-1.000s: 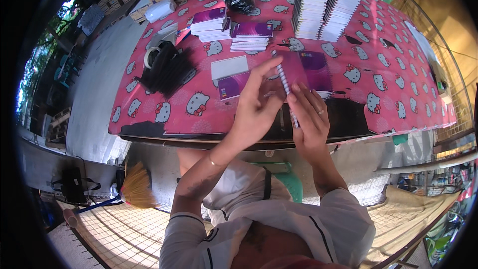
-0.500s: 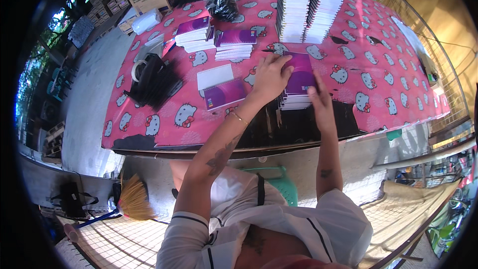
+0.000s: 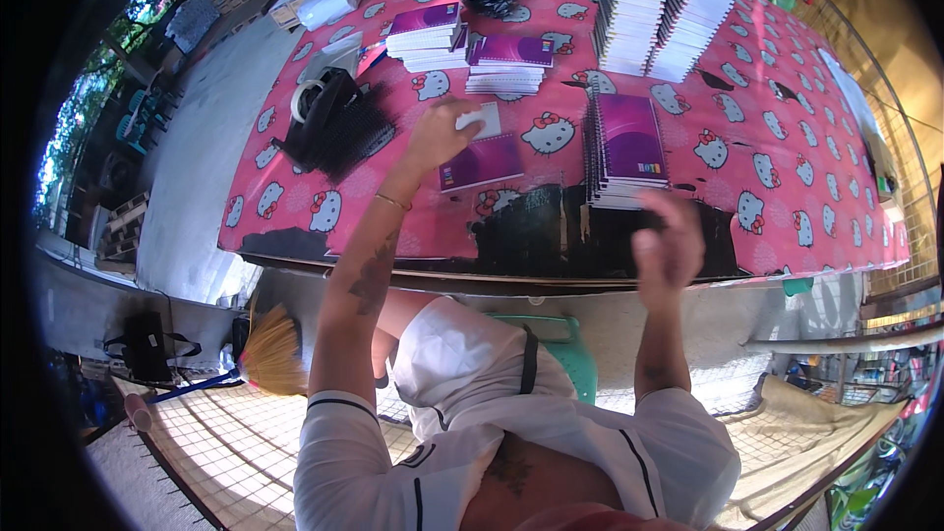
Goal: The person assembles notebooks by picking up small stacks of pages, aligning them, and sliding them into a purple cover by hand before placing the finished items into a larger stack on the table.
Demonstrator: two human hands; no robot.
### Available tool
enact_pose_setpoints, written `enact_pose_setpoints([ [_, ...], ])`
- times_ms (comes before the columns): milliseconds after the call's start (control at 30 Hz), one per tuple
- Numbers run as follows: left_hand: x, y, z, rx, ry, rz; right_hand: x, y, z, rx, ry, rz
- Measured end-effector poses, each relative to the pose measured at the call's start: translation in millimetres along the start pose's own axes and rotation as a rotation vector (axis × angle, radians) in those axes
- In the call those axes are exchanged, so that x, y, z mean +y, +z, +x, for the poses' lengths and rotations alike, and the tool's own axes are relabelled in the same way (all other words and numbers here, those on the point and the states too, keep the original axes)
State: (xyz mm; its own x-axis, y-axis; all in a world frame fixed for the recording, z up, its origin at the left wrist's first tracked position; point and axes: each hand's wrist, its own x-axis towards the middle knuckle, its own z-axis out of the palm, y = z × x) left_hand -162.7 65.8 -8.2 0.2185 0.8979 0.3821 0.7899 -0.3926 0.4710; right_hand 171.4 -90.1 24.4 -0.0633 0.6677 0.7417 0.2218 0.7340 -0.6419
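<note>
My left hand [image 3: 444,133] has its fingers closed at the left end of a small white page block [image 3: 482,120], covering part of it. Just below that block, a purple notebook cover [image 3: 482,163] lies flat on the table. My right hand [image 3: 673,244], smeared by motion, hangs over the table's front edge with thumb and fingers apart and nothing visible in it. Beyond it stands a stack of purple-covered, spiral-bound notebooks [image 3: 629,138], untouched by either hand.
Two piles of purple notebooks [image 3: 425,34] [image 3: 508,59] sit farther back, left of tall spiral-notebook stacks [image 3: 634,10]. A bundle of black binding pieces [image 3: 344,128] with a tape roll [image 3: 306,100] lies at left. Pink patterned cloth [image 3: 551,133] covers the table.
My left hand has left the notebook stack and reached left to the white page block. My right hand has drawn back toward me from the stack. The whole view has shifted slightly.
</note>
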Motion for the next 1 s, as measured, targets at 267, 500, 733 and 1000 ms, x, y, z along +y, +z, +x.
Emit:
enact_pose_setpoints([
  [267,16.5,2.8,-1.3,-0.649,-0.177,0.155,28.4,111.6,-15.7,-0.415,0.223,0.109],
  [500,4.9,6.2,5.1,-0.542,-0.100,0.214,35.2,126.0,-35.8,-0.454,0.179,-0.028],
  [733,-17.4,-6.6,21.4,-0.609,-0.139,0.178,30.2,128.5,-34.5,-0.515,0.182,-0.136],
  [1000,1.8,-10.6,-3.4,-0.534,-0.221,0.125,30.8,130.5,-35.1,-0.498,0.210,-0.083],
])
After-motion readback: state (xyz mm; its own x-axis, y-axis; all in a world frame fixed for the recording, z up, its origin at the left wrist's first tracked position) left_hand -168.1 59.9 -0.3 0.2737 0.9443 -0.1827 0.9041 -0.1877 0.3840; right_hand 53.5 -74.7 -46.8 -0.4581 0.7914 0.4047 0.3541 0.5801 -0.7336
